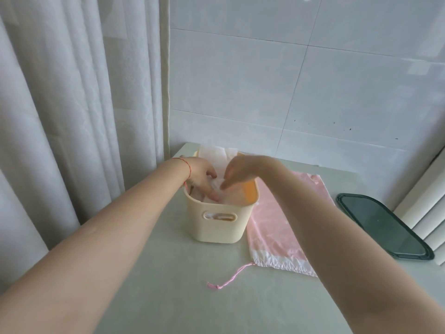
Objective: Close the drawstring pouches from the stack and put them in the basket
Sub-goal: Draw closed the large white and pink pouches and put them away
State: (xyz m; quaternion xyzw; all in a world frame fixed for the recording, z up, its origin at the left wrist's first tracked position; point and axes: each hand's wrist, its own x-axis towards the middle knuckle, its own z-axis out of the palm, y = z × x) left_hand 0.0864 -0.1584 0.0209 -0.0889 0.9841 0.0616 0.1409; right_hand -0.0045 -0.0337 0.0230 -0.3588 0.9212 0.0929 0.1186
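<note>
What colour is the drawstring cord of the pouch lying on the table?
Pink; the drawstring cord shows clearly in the head view.

I am seeing a pale grey-green table (168, 273) standing against a white tiled wall (301, 80), with sheer white curtains (72, 104) hanging on the left, daylight glowing through.

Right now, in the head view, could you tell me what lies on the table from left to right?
Cream basket with both hands reaching in → pink drawstring pouch lying flat → dark green tray.
</note>
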